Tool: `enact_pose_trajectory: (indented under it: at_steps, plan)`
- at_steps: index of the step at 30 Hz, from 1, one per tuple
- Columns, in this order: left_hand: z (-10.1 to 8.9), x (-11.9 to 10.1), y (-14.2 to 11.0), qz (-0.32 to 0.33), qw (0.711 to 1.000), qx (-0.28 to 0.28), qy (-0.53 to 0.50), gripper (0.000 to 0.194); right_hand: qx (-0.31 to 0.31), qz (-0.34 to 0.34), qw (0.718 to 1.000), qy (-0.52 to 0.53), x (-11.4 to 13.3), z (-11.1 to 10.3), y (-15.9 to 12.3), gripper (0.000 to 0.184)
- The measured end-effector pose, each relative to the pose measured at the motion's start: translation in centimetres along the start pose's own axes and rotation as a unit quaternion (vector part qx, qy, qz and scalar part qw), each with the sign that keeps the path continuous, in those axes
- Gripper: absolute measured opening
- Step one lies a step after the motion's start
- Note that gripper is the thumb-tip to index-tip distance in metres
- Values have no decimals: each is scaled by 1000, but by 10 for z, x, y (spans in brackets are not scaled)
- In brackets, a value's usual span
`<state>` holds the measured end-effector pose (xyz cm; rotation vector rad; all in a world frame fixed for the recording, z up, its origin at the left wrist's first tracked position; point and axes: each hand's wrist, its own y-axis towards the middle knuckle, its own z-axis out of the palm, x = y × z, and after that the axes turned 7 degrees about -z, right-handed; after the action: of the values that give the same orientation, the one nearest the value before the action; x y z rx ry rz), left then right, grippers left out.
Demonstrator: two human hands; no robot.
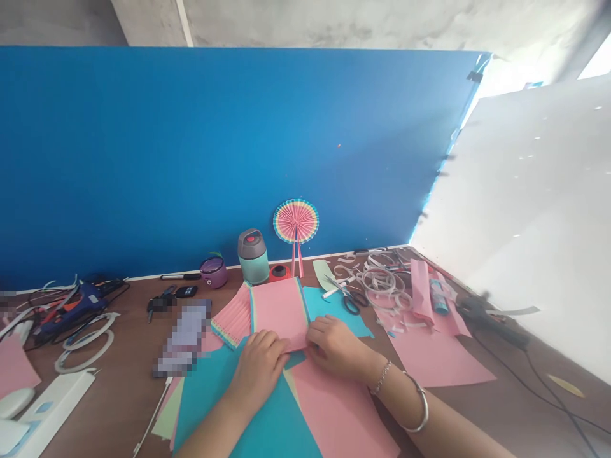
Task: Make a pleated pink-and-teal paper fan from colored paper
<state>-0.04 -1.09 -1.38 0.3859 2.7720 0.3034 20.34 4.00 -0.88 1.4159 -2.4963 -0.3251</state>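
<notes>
Both my hands rest on the near edge of a pink paper sheet point(279, 312) that lies on the brown table point(119, 394). My left hand point(260, 366) has its fingers curled and pinches that edge. My right hand point(334, 343) also presses and pinches it, fingers bent. A pleated pink strip stack point(232, 320) lies just left of the sheet. Teal paper point(267, 420) and more pink paper point(338, 413) lie under my forearms. Bangles circle my right wrist.
A round paper fan point(296, 222) leans on the blue board point(214, 152). A lidded bottle point(252, 256), purple pot point(213, 271), scissors point(347, 299), tape rings point(379, 280) and a blue glue gun point(71, 305) lie around. A black cable point(539, 394) runs at right.
</notes>
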Motion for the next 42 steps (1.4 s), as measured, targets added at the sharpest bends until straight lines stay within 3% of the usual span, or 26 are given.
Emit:
enact_pose_trajectory:
  at_steps: [2, 6, 11, 13, 18, 21, 29, 37, 42]
  plan:
    - [-6, 2, -1, -36, 999, 23, -25, 3, 4, 13, 1000, 16, -2, 2, -1, 13]
    - [-14, 8, 0, -51, 997, 39, -34, 13, 6, 24, 999, 46, -4, 4, -3, 18]
    - [-16, 12, 3, -18, 998, -53, -6, 17, -50, 29, 997, 50, -6, -1, -2, 21]
    - [-15, 13, 3, -17, 998, -65, 10, 16, -69, 27, 996, 52, -7, -3, -1, 19]
    - [-17, 14, 4, -65, 997, 48, 1, 18, -25, 52, 994, 92, -12, 1, -3, 17]
    - [-22, 16, 3, -106, 991, 85, -6, 18, -14, 66, 989, 130, -15, 2, -6, 14]
    - [-36, 27, -1, -123, 986, 92, -70, 20, -15, 87, 968, 235, -19, 1, -8, 17]
    - [-36, 28, -1, -126, 983, 92, -102, 22, -31, 108, 955, 275, -24, 6, -8, 17]
    - [-32, 31, 1, -159, 976, 83, -125, 24, -39, 150, 946, 283, -26, 4, -8, 15]
